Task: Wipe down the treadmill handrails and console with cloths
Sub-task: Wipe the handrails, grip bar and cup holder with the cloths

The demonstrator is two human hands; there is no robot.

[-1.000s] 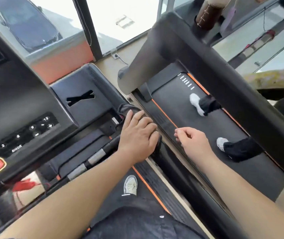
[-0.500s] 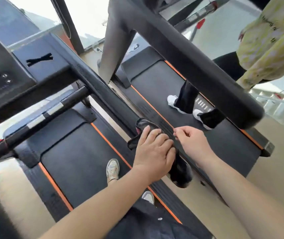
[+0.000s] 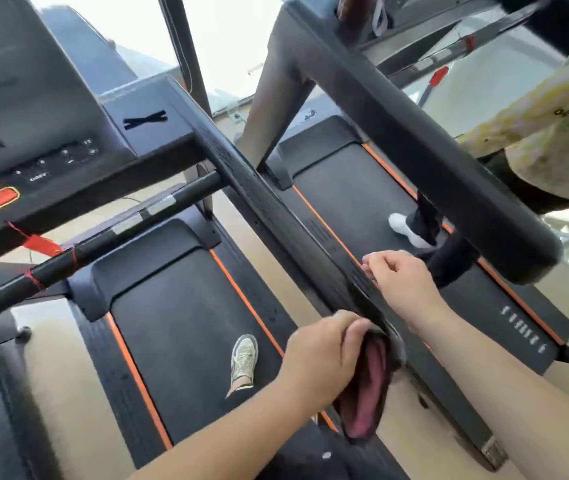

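Observation:
The black right handrail (image 3: 269,209) of my treadmill runs diagonally from the console (image 3: 51,133) at upper left down to the lower right. My left hand (image 3: 321,362) grips a dark cloth with a pink inner side (image 3: 368,393) at the near end of that rail; the cloth hangs below the hand. My right hand (image 3: 400,282) rests on the rail a little farther up, fingers loosely curled, holding nothing. A crossbar (image 3: 110,233) with silver sensor patches spans under the console.
My shoe (image 3: 244,358) stands on the treadmill belt (image 3: 186,323). A second treadmill (image 3: 380,209) lies to the right, with its thick handrail (image 3: 432,150) overhead. Another person in a yellow top (image 3: 546,133) stands on it, white shoe (image 3: 404,226) visible. A red tag (image 3: 39,244) hangs from the crossbar.
My left hand has slid the cloth down the handrail to its near end and now grips it hanging. The right hand stayed on the rail. The view swung left toward the console.

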